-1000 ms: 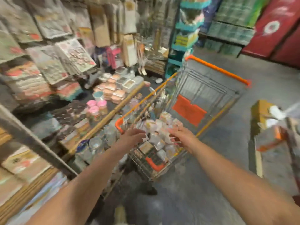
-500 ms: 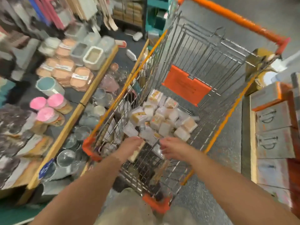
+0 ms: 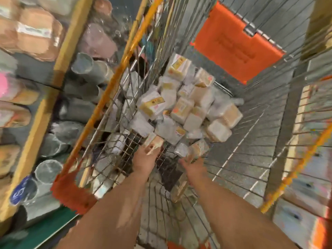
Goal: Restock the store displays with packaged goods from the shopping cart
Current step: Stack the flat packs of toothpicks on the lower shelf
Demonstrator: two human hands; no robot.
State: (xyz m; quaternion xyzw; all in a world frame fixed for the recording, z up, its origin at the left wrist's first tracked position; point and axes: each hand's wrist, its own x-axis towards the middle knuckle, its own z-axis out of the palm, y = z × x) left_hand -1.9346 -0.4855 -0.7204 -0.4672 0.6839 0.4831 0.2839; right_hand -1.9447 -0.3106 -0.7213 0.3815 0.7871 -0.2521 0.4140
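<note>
I am reaching both arms down into the shopping cart (image 3: pixel 239 159), where the restocking looks barely begun: a heap of packaged goods (image 3: pixel 186 105) is still filling the centre of the frame, piled on the wire floor below the orange flap. My left hand (image 3: pixel 144 159), at lower centre, is closing its fingers round one small packet (image 3: pixel 154 141) at the near edge of the pile. My right hand (image 3: pixel 195 168), just to its right, is touching another packet (image 3: pixel 198 148); motion blur is hiding the fingers, so I cannot tell whether it is gripping it yet. Along the left edge of the frame, the display shelf (image 3: pixel 59 69) of cups and tubs is waiting for whatever I am lifting out.
</note>
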